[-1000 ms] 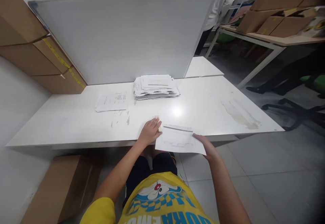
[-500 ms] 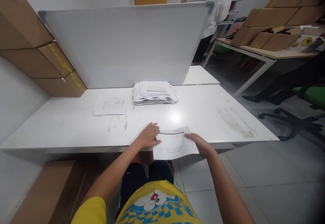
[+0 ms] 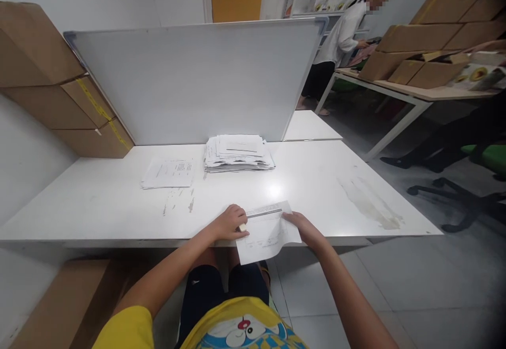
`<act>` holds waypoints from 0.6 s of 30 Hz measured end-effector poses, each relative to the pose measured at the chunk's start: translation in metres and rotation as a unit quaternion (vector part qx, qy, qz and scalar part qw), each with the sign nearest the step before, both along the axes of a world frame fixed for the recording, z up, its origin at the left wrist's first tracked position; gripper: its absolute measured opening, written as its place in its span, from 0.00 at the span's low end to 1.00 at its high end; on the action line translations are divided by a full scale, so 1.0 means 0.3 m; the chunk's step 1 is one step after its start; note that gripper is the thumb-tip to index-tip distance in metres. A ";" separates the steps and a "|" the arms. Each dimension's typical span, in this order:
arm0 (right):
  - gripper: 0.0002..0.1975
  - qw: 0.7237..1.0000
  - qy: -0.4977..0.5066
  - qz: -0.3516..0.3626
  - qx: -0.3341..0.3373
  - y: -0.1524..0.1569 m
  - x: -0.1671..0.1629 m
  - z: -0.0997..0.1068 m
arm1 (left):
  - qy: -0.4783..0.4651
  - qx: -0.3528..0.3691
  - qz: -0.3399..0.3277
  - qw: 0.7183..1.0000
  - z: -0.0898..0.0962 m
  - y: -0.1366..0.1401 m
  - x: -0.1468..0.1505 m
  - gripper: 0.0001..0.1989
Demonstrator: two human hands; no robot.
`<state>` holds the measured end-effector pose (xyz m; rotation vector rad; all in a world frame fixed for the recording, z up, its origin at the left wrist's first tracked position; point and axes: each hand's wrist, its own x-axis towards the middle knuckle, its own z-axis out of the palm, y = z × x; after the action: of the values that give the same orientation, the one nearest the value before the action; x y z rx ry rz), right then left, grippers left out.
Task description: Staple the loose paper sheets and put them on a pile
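A printed sheet of paper [image 3: 264,235] with a dark line across its upper part lies over the desk's front edge, its lower half hanging past it and curling. On the sheet's right edge, the thumb and fingers of my right hand [image 3: 303,228] are closed. My left hand [image 3: 230,223] is at the left edge, fingers curled around a small cream block [image 3: 242,227], perhaps an eraser, with the thumb against the paper. Beyond my hands stands a thick stack of papers [image 3: 239,155]. A thinner pile of papers [image 3: 168,174] lies to its left.
A whiteboard [image 3: 197,83] stands along the back of the white desk [image 3: 110,209]. Cardboard boxes [image 3: 39,48] are stacked at the left, and another box [image 3: 63,301] is below the desk. At the right, a person in white [image 3: 343,38] stands by a table [image 3: 427,93] bearing boxes.
The left fingers have curled in more around the cream block. The sheet has shifted slightly, and its lower right part bends more. My view has tilted up a little. The person in white leans forward.
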<state>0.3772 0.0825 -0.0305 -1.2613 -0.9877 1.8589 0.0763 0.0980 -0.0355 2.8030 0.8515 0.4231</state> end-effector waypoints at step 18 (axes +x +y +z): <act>0.26 1.000 -0.026 0.005 -0.009 0.003 -0.016 0.007 | 0.034 0.016 -0.009 0.999 -0.015 -0.002 -0.013 0.20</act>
<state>0.3723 0.0836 -0.0283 -1.3242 -1.0086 1.8561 0.0723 0.0974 -0.0400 2.8664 0.8408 0.3443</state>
